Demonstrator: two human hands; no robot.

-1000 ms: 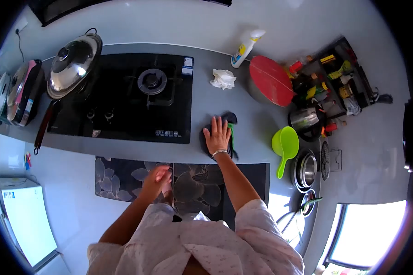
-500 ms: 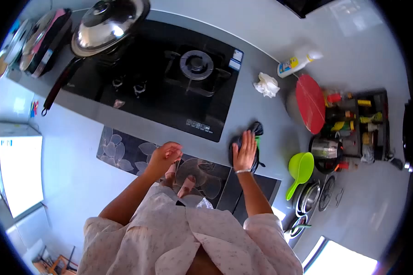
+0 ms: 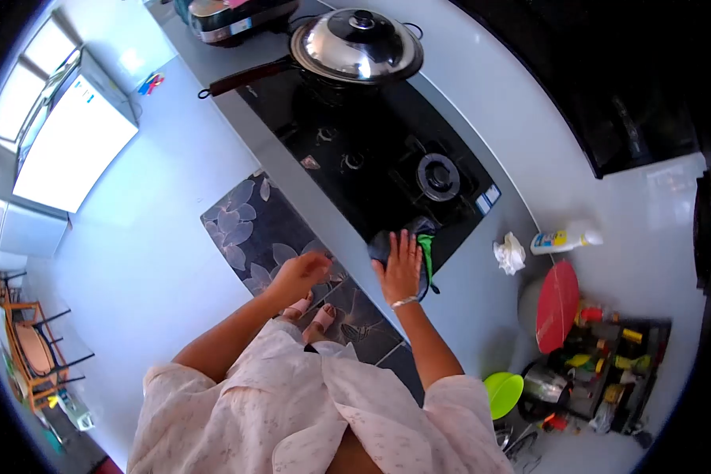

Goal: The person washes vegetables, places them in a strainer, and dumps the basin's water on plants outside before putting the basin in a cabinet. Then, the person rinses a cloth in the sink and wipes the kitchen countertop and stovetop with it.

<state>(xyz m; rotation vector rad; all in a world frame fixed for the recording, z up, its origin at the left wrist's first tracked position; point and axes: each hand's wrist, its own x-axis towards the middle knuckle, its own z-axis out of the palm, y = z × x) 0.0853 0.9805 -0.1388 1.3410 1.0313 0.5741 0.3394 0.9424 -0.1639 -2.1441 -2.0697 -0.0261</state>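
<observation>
My right hand (image 3: 400, 268) lies flat with its fingers apart on a dark cloth (image 3: 380, 246) with a green edge. The cloth rests at the front right corner of the black gas stove (image 3: 387, 174), partly hidden under the palm. My left hand (image 3: 306, 271) hangs in the air in front of the counter's edge, fingers bent and touching nothing visible. Right of the stove a crumpled white tissue (image 3: 510, 253) sits on the grey counter (image 3: 482, 304), beside a white spray bottle (image 3: 560, 239) with a yellow label.
A lidded wok (image 3: 357, 47) stands on the stove's far burner, its handle over the counter. A red round board (image 3: 557, 306), a green ladle (image 3: 503, 393), a metal pot (image 3: 543, 383) and a rack of bottles (image 3: 628, 363) are at right. The fridge (image 3: 75, 146) and chairs (image 3: 35, 347) are left.
The view has turned toward the left, so the stove and wok appear rotated. My right hand and the cloth have moved from the bare counter onto the stove's corner. My left hand stays raised.
</observation>
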